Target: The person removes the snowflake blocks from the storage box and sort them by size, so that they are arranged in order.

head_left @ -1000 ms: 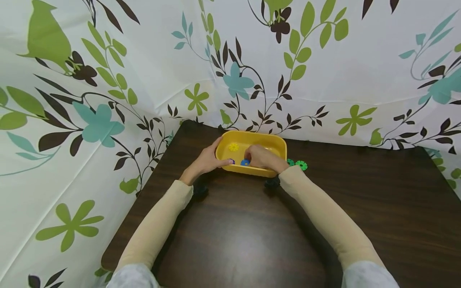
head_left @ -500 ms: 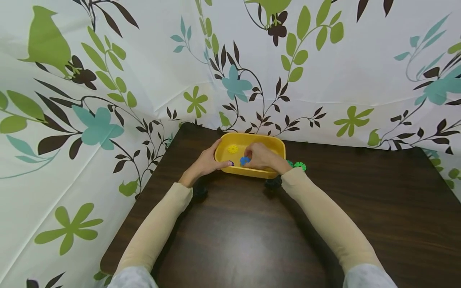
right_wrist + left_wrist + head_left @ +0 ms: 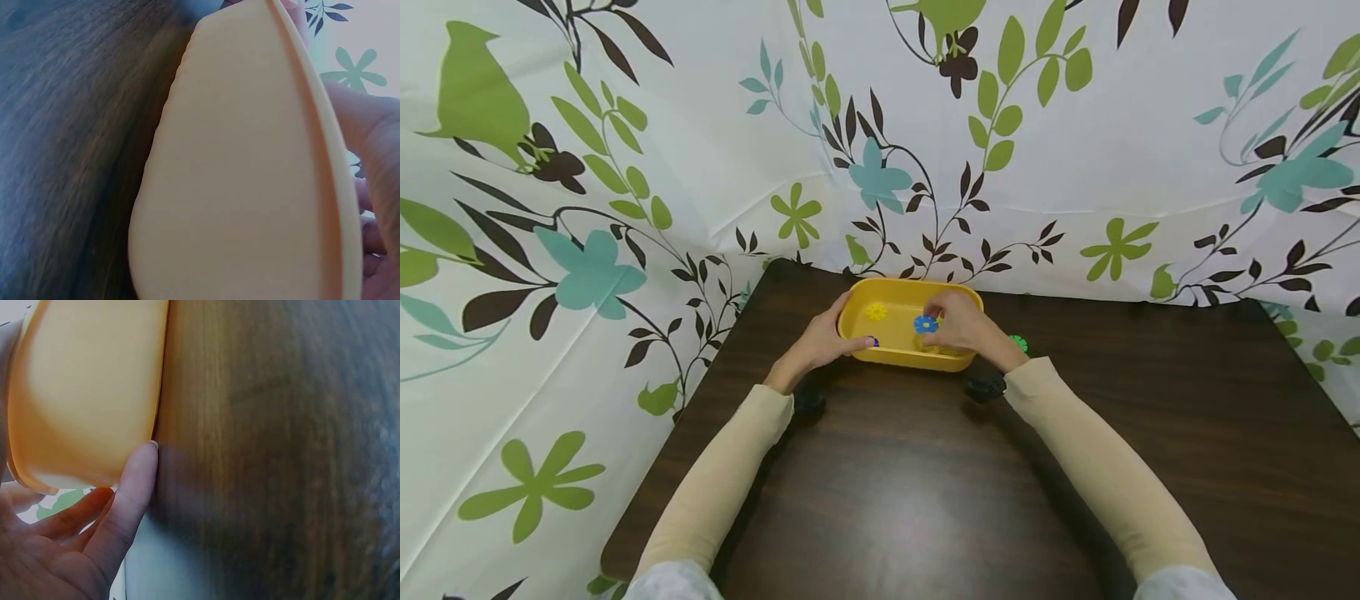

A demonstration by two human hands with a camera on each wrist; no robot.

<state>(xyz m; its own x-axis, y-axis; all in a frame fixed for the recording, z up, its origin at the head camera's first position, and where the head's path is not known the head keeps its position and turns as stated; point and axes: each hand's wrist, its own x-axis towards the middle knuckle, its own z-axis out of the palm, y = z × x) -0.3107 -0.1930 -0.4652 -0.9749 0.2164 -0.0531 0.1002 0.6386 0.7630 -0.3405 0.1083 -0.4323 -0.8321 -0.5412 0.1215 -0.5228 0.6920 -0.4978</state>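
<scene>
The yellow plastic tray [image 3: 897, 332] stands near the far edge of the table. My left hand [image 3: 824, 338] grips its left end, the thumb at the near rim beside a purple disc [image 3: 875, 342]. In the left wrist view the thumb and fingers lie about the tray's corner [image 3: 87, 394]. Over the tray's right half, my right hand [image 3: 958, 322] pinches a blue flower-shaped notched disc [image 3: 926, 324]. A yellow notched disc [image 3: 876, 312] lies inside at the left. In the right wrist view the tray wall [image 3: 237, 156] hides the fingertips.
A green notched disc [image 3: 1018, 342] lies on the dark wooden table [image 3: 895, 467], right of the tray and partly behind my right wrist. A patterned cloth [image 3: 1015, 217] hangs directly behind the table's far edge and along its left side.
My right hand has lifted the blue disc from the tray's floor and moved slightly right with it. The left hand keeps its hold on the tray. The head view has shifted a little.
</scene>
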